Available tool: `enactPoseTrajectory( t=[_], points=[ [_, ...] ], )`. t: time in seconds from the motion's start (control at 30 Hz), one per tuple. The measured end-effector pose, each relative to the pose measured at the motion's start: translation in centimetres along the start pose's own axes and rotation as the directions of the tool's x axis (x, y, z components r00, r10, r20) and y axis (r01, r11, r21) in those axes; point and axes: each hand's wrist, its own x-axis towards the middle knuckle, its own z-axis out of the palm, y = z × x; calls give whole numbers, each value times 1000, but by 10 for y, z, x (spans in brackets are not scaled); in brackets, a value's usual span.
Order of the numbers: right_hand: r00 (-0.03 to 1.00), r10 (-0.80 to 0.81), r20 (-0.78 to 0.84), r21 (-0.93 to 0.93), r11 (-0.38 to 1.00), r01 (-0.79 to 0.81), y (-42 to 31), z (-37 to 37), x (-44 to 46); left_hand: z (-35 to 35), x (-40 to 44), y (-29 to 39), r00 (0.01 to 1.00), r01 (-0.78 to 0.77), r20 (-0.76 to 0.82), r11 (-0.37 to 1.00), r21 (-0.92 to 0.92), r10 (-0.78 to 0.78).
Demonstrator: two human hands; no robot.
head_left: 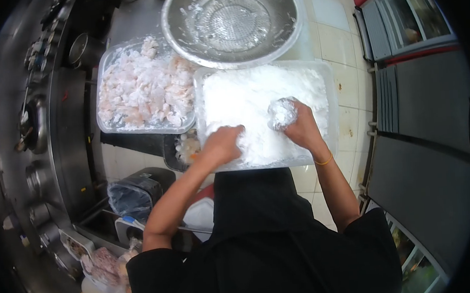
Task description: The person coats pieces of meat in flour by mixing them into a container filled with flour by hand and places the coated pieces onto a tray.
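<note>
A clear rectangular tub [332, 101] full of white powder sits in front of my body. My right hand [302, 125] is closed round a shiny, powder-dusted metal strainer or bowl-like item [283, 114], low over the powder. At the tub's left side my left hand [225, 145] has its fingers curled down at the powder; the fingertips are hidden, and whether they hold anything cannot be seen. To the left stands another clear tub [100, 101] heaped with powder-coated pale pieces [146, 87].
Behind the powder tub is a large metal basin [166, 20] with white residue. A lined bin [135, 197] stands at lower left, near a container of scraps [187, 147]. Stoves line the left, refrigerators [417, 101] the right.
</note>
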Motion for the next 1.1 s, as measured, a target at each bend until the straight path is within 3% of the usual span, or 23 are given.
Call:
enactPoseTrajectory(
  t=[0.07,0.2,0.27,0.33,0.43,0.47,0.5,0.57,0.63,0.7,0.8,0.93,1.0,1.07,1.1],
  points=[
    [1000,20,7,11,1000,-20,-4,4,-1,16,-3,2,992,9,-126,1000,8,-8],
    [998,53,35,42,998,-55,-8,12,4,14,-5,7,992,56,-110,992,-112,-69],
    [995,88,47,64,994,-91,-21,15,11,4,-12,6,986,82,-114,956,-281,-118],
    [997,-19,71,95,995,13,-23,26,26,-13,-22,-1,952,-89,-305,923,-375,-33],
    [980,-167,103,191,971,146,-48,56,59,-43,-27,-42,831,-231,-539,795,-560,-138],
    [965,-242,103,229,950,214,-61,72,72,-61,-30,-61,844,-213,-493,712,-669,-210],
    [944,-312,104,211,935,286,-71,91,90,-83,-36,-73,790,-171,-541,744,-646,-289],
    [942,-292,167,201,945,257,-81,140,135,-104,-30,-129,643,-152,-634,739,-656,-431],
    [957,-253,141,8,967,254,-111,175,166,-116,-24,-184,472,-278,-755,735,-618,-456],
    [953,-252,165,-74,961,267,-122,214,201,-120,-10,-259,355,-183,-771,769,-612,-529],
    [941,-308,137,-122,938,325,-121,265,244,-131,-8,-296,167,-58,-821,826,-560,-545],
    [945,-261,198,-295,903,312,-122,286,262,-135,-7,-306,307,127,-777,832,-539,-550],
    [953,-183,239,-320,912,256,-136,269,247,-135,-14,-308,461,53,-728,835,-548,-507],
    [938,-279,206,-329,883,336,-131,259,240,-131,-15,-303,313,90,-845,900,-427,-433],
    [923,-331,195,-333,863,379,-129,254,234,-132,-18,-295,288,175,-847,894,-412,-446]
  ],
)
